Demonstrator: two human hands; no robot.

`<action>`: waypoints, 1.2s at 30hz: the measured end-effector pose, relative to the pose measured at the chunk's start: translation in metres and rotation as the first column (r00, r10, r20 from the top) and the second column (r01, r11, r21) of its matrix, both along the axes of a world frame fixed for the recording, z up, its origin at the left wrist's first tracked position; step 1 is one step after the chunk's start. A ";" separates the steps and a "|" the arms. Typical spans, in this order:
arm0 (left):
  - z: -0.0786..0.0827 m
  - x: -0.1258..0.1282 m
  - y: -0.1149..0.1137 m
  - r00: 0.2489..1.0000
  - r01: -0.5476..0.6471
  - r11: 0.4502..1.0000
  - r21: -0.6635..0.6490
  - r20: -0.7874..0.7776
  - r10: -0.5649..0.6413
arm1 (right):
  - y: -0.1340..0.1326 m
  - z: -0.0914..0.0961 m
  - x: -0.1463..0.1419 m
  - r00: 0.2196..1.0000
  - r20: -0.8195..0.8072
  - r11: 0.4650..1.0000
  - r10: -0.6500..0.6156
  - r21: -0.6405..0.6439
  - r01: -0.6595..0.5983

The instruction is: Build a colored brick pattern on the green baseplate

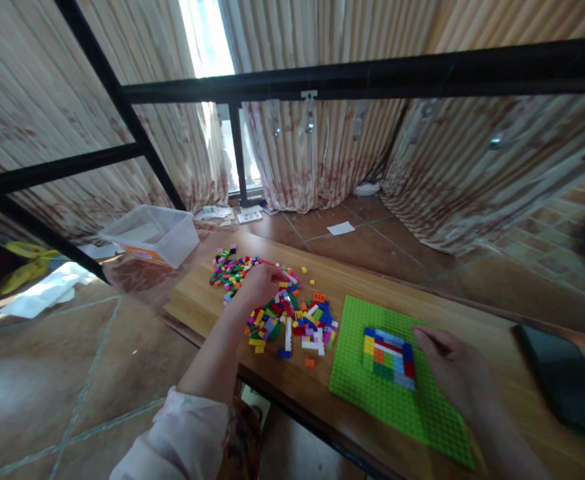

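Observation:
My left hand [261, 285] reaches over a spread pile of small toy bricks [267, 323], its fingers bent together among them. Whatever is between those fingertips is hidden. A green studded baseplate [352, 373] lies to the right of the pile. Fixed near its middle is a flat block of bricks [390, 358] in blue, red, white, yellow, orange, green and light blue. Over the plate, just right of that block, my right hand [445, 360] has its fingers curled closed. I cannot make out anything in them.
The wooden bench [267, 243] carries all this, with a dark phone-like slab [562, 380] at its right. A clear plastic bin [157, 233] stands beyond the left end. Black metal bars [352, 80] and curtains [317, 153] rise behind; papers [341, 229] lie on the tiled floor.

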State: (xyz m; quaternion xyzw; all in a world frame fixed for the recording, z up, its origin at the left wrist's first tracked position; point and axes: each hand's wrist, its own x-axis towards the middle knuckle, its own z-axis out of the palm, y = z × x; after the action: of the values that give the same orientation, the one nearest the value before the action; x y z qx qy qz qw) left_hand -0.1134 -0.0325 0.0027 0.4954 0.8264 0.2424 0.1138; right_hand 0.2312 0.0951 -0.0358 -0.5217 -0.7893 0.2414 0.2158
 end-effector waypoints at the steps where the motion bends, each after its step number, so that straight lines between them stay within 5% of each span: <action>1: -0.001 0.000 -0.002 0.999 0.032 0.999 -0.018 0.002 -0.032 | 0.000 -0.001 -0.001 1.000 0.004 1.000 0.002 -0.001 -0.002; 8: -0.001 0.010 -0.006 0.962 0.265 0.963 -0.038 -0.058 -0.267 | -0.001 -0.004 -0.008 1.000 0.017 1.000 0.020 0.002 -0.020; 36: -0.008 0.017 0.001 0.925 0.329 0.925 -0.193 -0.133 -0.356 | -0.006 0.004 -0.011 0.999 -0.038 0.999 0.037 0.007 -0.036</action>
State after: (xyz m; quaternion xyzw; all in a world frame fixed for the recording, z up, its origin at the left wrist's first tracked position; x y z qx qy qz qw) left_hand -0.0967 -0.0314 -0.0056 0.6396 0.7507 0.1067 0.1267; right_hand 0.2205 0.0887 -0.0316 -0.5019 -0.7953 0.2525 0.2279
